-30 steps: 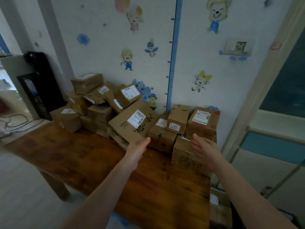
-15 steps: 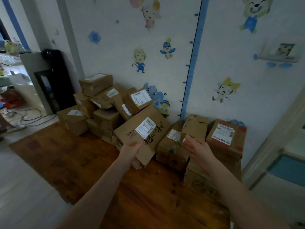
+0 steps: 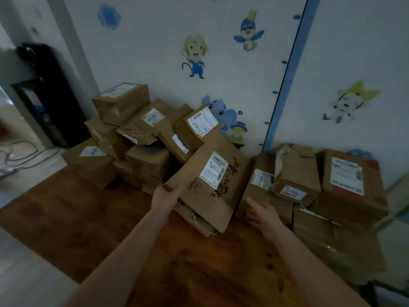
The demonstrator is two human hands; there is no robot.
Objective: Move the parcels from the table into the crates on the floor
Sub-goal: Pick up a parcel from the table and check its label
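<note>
A large flat cardboard parcel (image 3: 212,185) with a white label and black writing leans tilted against the pile in the middle of the wooden table (image 3: 88,218). My left hand (image 3: 167,197) grips its near left corner, thumb on top. My right hand (image 3: 263,214) hovers just right of the parcel's lower right edge, fingers loosely spread and holding nothing. More brown parcels are stacked behind at the left (image 3: 124,103) and at the right (image 3: 296,176), (image 3: 352,182). No crate is in view.
The parcels sit against a wall with cartoon stickers and a blue height strip (image 3: 287,74). A black cabinet (image 3: 51,96) stands beyond the table's left end, with cables on the floor (image 3: 22,154). Pale floor shows at the lower left.
My left hand moved onto the large parcel's corner and took hold of it. My right hand dropped from the small upright box toward the parcel's right edge. The camera moved closer.
</note>
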